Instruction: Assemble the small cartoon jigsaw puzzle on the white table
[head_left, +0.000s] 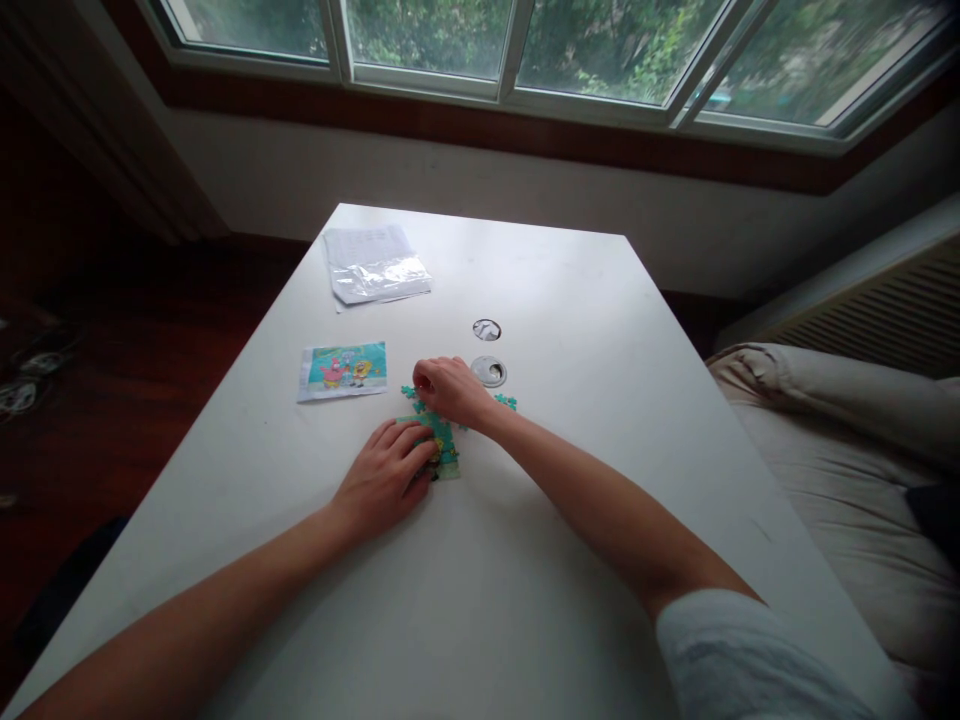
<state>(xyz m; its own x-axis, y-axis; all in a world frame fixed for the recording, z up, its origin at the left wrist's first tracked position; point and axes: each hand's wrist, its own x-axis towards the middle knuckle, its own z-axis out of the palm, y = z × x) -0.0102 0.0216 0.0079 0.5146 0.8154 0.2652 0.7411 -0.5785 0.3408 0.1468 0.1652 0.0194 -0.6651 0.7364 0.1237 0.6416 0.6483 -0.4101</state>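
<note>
A small partly joined jigsaw [444, 448] in teal with cartoon figures lies on the white table [525, 560]. My left hand [386, 475] rests flat on its left side, fingers stretched over the pieces. My right hand [448, 389] is curled just behind the jigsaw, fingertips pinched down on a loose teal piece [409, 391]. More loose teal pieces [507, 402] lie to the right of that hand. A printed picture card [343, 369] with the same cartoon scene lies to the left.
A clear plastic bag on paper [375, 266] lies at the far left of the table. Two round cable holes [488, 351] sit behind my hands. A window runs along the back wall. A cushioned seat [847, 440] stands on the right.
</note>
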